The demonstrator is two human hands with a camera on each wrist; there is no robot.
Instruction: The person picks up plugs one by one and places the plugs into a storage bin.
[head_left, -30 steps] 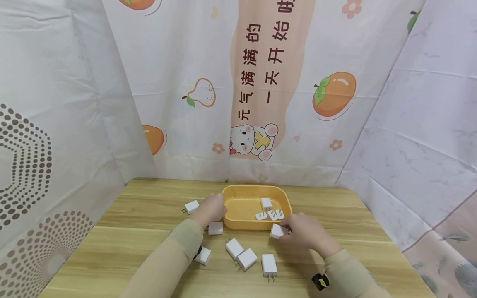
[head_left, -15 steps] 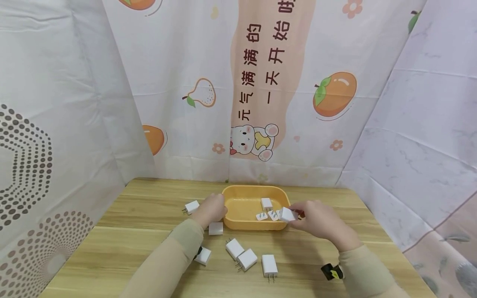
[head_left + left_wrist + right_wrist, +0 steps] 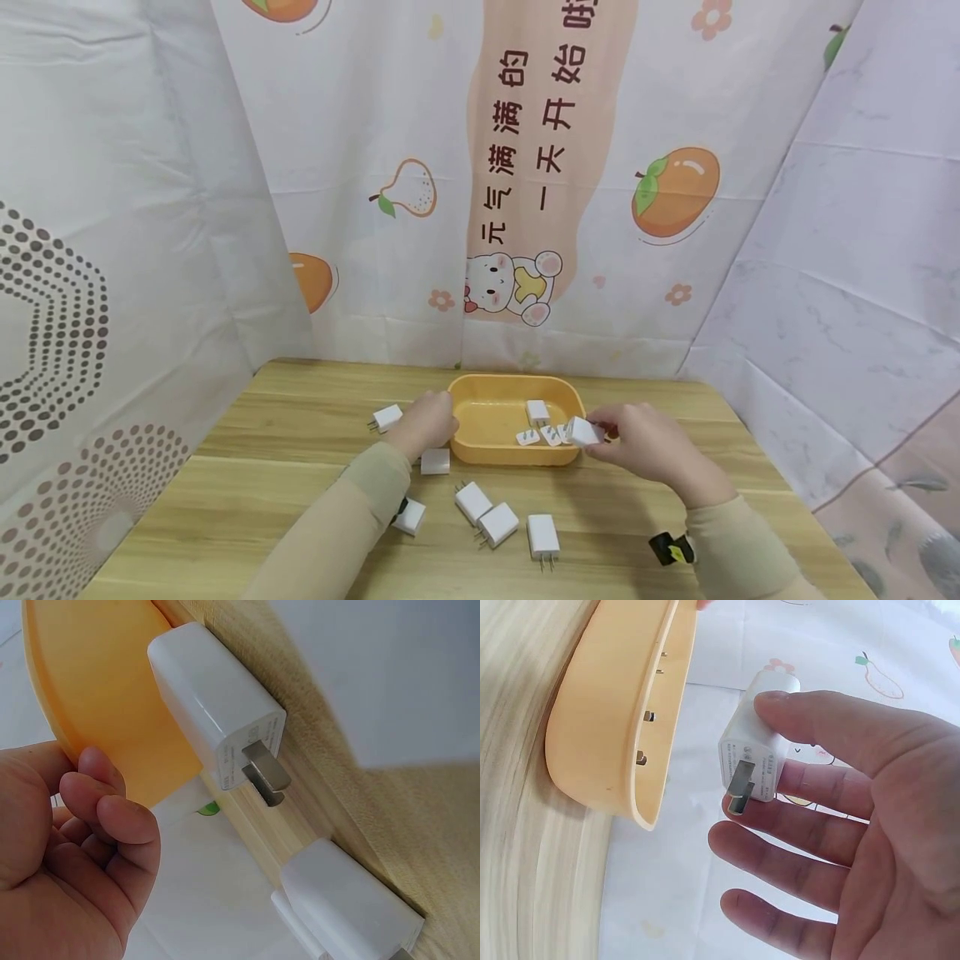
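Observation:
My right hand (image 3: 641,442) pinches a white plug-in charger (image 3: 757,735) between thumb and fingers, at the right front corner of the yellow tray (image 3: 480,454). Its two metal prongs (image 3: 740,787) stick out, and the other fingers are spread below it. With its fingers curled, my left hand (image 3: 427,423) grips the tray's left rim. Inside the tray, toward the right, lie several white chargers (image 3: 537,411), some with prongs pointing up. Two more chargers (image 3: 217,705) lie beside the left hand in the left wrist view.
Several chargers (image 3: 498,524) lie scattered on the wooden table (image 3: 285,475) in front of the tray. One charger (image 3: 387,417) sits left of the tray, and another (image 3: 408,517) is partly hidden by the left forearm. A printed curtain (image 3: 360,275) hangs behind the table.
My right hand has lifted the charger from in front of the tray up and rightward to its right front corner, mostly in the first half second. The left hand keeps its place on the rim.

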